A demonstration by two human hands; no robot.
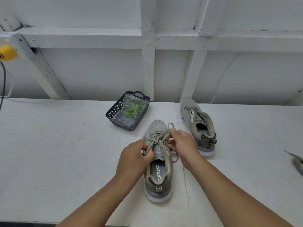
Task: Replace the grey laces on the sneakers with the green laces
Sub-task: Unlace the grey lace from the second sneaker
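Note:
A grey sneaker (158,176) stands on the white table (57,145), heel toward me, still threaded with its grey lace (157,136). My left hand (134,158) grips the lace on the shoe's left side. Over the right side, my right hand (182,145) pinches a loop of the same lace that sticks up past the toe. A second grey sneaker (199,125) stands at the back right with no lace visible in it. The green laces (133,108) lie in a clear bag inside a dark basket (114,112).
A loose grey lace (296,159) lies at the table's right edge. A white wooden framed wall (148,63) rises behind the table. A yellow object (7,53) with a dark cable hangs at the far left.

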